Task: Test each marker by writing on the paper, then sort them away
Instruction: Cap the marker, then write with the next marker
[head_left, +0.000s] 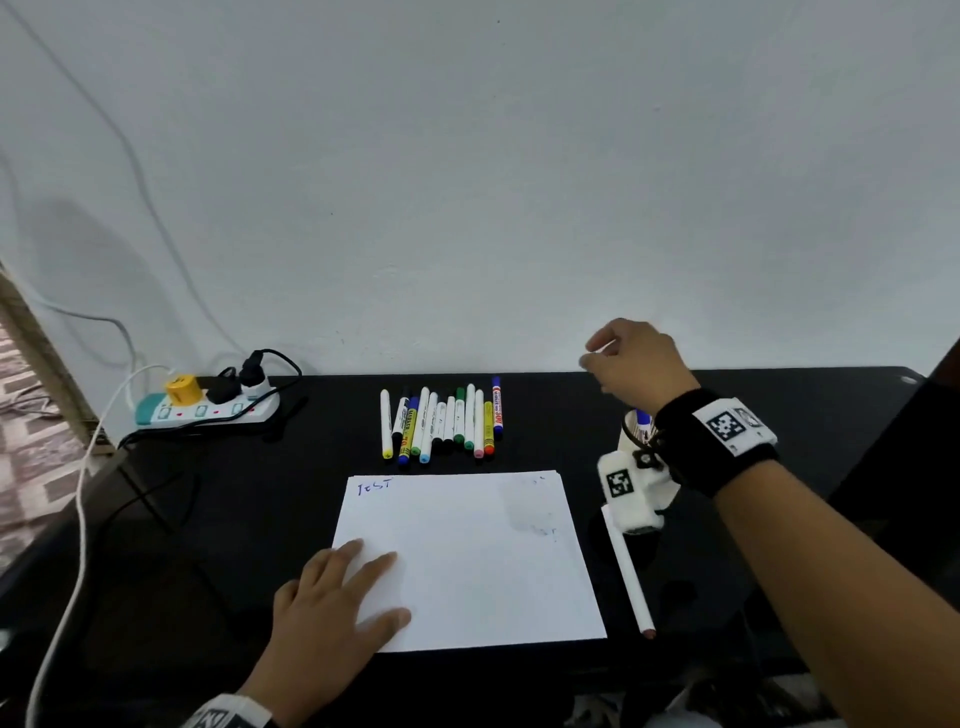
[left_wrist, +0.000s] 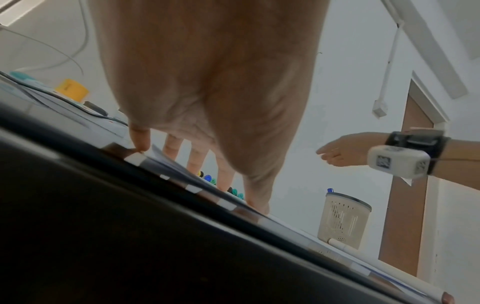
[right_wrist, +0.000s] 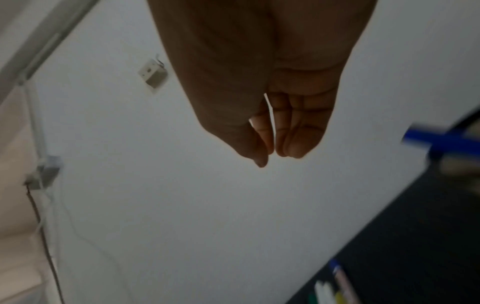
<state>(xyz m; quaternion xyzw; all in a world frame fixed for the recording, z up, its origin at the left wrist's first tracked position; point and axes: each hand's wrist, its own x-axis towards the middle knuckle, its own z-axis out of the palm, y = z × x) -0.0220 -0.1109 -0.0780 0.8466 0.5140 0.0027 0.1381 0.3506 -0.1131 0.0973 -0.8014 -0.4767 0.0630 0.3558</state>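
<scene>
We see our left hand (head_left: 332, 613) at the lower left of the head view, lying flat with its fingers spread on the lower left corner of the paper (head_left: 467, 561). From the left wrist view the fingertips (left_wrist: 140, 142) press down on the sheet's edge. The paper lies in the middle of the black table (head_left: 208, 519), and the word "Test" is written in blue at its upper left corner.

Our right hand (head_left: 636, 364) hangs in the air at the right of the head view, above the cup (left_wrist: 344, 220), holding nothing. In the right wrist view its fingers (right_wrist: 291, 133) are loosely curled, with the thumb close to them, and nothing sits between them.

The cup is a pale, perforated holder standing to the right of the paper; a blue-capped marker (head_left: 643, 418) stands inside it, its cap poking above the rim.

A row of markers (head_left: 441, 423) lies side by side just above the paper's top edge, caps in yellow, blue, green, pink and orange pointing toward us. A single white marker (head_left: 628, 571) lies alone along the paper's right edge, just beside it.

At the left of the table, against the wall, we see a power strip (head_left: 208, 405) with plugs and cables in it.
</scene>
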